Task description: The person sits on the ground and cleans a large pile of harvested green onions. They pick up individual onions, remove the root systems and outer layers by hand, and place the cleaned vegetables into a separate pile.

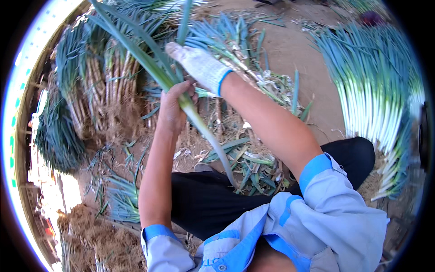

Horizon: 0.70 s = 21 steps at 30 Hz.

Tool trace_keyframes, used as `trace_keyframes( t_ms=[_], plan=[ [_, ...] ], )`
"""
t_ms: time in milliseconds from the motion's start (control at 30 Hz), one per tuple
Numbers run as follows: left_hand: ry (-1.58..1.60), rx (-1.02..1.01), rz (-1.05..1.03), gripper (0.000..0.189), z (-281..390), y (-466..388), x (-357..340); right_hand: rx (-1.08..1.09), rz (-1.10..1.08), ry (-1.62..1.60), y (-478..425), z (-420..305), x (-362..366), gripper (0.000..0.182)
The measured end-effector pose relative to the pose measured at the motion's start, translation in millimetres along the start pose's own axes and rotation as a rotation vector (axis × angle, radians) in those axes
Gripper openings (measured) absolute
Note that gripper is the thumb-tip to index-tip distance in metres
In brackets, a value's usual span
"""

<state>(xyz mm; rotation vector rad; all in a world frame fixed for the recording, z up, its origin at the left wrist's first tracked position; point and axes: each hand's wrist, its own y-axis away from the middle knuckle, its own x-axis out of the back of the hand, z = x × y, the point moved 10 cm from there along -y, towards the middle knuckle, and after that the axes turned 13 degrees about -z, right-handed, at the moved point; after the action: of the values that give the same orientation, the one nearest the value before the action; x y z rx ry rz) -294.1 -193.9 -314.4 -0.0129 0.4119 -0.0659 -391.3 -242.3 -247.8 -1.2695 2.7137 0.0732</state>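
My left hand [176,102], bare, is closed around a long green onion [204,131] where its green leaves meet the white stalk. The stalk slants down towards my lap, and the leaves reach up to the upper left. Just above it, my right hand [198,64] wears a white knit glove with a blue cuff. Its thumb side lies against the leaves; whether its fingers grip a leaf is hidden. Behind the hands lies a heap of unpeeled green onions [234,51] with dry outer skins.
Clean white-stalked green onions [367,88] lie in a row at the right. Bundles with brown roots [119,74] stand at the upper left. Stripped leaves [255,166] are piled before my legs. More rooted bundles [102,238] are at the lower left.
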Motion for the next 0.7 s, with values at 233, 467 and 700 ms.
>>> trace_keyframes(
  t_ms=[233,467,700],
  plan=[
    [0.004,0.077,0.165,0.035,-35,-40,-13,0.075,0.225,0.518,52,-11,48,0.111],
    [0.144,-0.257,-0.025,0.041,69,-108,15,-0.032,-0.085,0.548,126,46,71,0.104],
    [0.253,-0.298,0.271,0.048,26,-130,2,-0.370,-0.162,0.602,236,22,175,0.038]
  ],
)
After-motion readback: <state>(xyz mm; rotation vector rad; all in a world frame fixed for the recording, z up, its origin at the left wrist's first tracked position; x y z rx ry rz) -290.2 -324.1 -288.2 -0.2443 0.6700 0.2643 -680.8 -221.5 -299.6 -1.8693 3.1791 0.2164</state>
